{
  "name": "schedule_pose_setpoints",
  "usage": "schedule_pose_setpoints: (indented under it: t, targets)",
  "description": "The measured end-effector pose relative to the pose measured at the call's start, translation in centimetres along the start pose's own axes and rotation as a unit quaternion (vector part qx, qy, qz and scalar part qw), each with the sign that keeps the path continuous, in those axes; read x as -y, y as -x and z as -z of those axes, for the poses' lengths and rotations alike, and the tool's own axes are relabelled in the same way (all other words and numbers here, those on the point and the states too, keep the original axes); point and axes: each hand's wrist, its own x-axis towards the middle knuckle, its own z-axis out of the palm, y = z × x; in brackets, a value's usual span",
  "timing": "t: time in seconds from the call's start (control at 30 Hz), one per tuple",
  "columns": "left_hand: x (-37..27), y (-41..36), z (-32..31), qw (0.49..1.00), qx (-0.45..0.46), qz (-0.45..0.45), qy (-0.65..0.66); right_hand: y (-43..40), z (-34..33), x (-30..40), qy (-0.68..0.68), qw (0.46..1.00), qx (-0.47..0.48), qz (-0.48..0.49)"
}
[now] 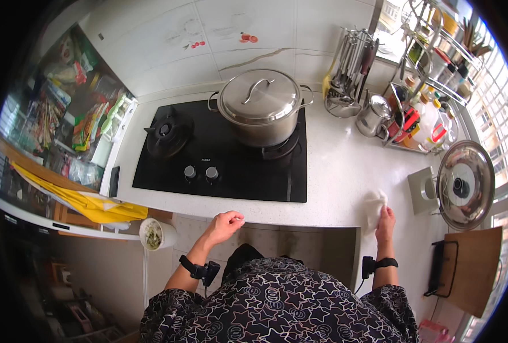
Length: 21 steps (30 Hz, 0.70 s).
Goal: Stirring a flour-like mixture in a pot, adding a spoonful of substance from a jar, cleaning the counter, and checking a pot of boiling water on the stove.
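My right hand (385, 224) grips a crumpled white cloth (373, 206), which rests against the white countertop (339, 176) right of the stove. Curled loosely, my left hand (227, 224) is in front of the counter's front edge, with nothing visible in its fingers. Between and beyond my hands lies a black two-burner gas cooktop (237, 180) with two grey knobs. A lidded stainless steel stockpot (258, 124) stands on its right burner. The left burner (166, 130) bears no pot.
At right are a metal pot lid (464, 184) on a stand, a wooden cutting board (472, 270), a metal pitcher (372, 115), hanging utensils (350, 64) and a bottle rack (425, 115). A white bin (168, 235) hangs left, by an open drawer or shelf edge.
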Motion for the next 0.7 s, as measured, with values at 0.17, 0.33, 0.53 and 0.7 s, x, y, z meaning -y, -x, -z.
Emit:
schedule_pose_setpoints:
  t: [0.17,0.33,0.53,0.7]
  targets:
    - [0.0,-1.1,0.9,1.000,0.014,-0.006,-0.009,2.2,-7.1,12.2,-0.274,0.940,0.202,-0.017]
    - [-0.3,-2.3,3.6,0.999,0.043,-0.020,-0.011,3.9,-15.8,23.9,-0.197,0.942,0.265,0.058]
    - [4.0,-2.8,7.4,0.999,0.026,-0.015,-0.019,4.2,-29.8,31.5,0.036,0.965,0.169,0.198]
    - [9.6,-1.8,9.9,0.998,0.046,-0.001,0.052,4.7,-40.5,33.1,0.371,0.885,0.072,0.273]
